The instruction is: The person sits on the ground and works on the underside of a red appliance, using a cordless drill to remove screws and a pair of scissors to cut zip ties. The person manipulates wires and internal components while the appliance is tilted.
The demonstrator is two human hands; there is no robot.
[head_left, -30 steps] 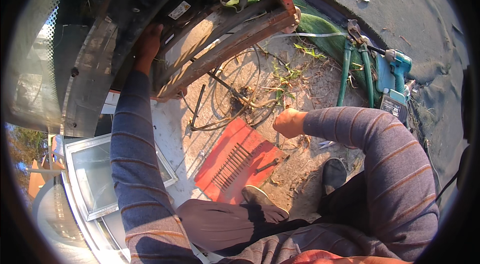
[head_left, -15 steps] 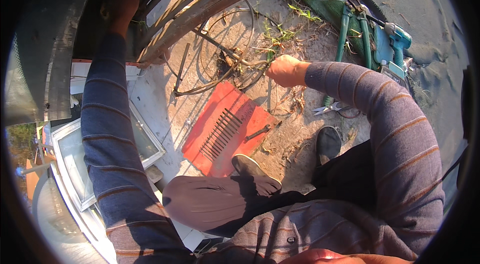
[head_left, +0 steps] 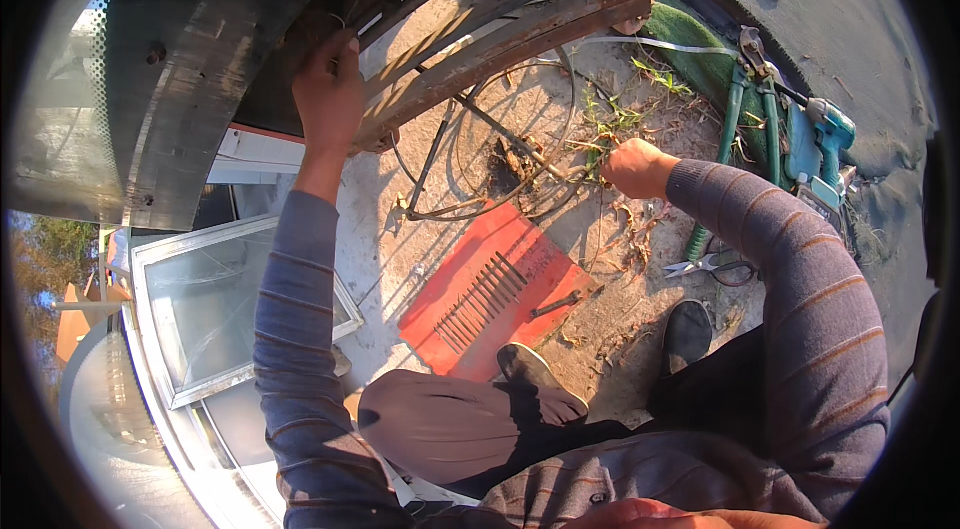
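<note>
My left hand (head_left: pixel 328 94) reaches into the underside of a dark metal appliance housing (head_left: pixel 200 49), its fingers bent together beside a thin pale wire. What they grip, if anything, is hidden. My right hand (head_left: pixel 638 169) is closed in a fist above the ground, at the end of a dark looped cable (head_left: pixel 490 199). The cable lies in wide coils over the dirt between my hands, and part of it passes under a rusty frame rail (head_left: pixel 500 54).
A red slotted metal panel (head_left: pixel 480 299) lies before my feet, with a small dark bar (head_left: pixel 556 304) on it. Right are scissors (head_left: pixel 705 267), green-handled bolt cutters (head_left: pixel 733 114) and a teal cordless drill (head_left: pixel 830 134). A white-framed glass pane (head_left: pixel 215 299) leans at left.
The view has shifted, so the ground things sit further right and lower. My left hand has come out from the dark recess and shows more plainly. My right hand remains closed near the cable's end.
</note>
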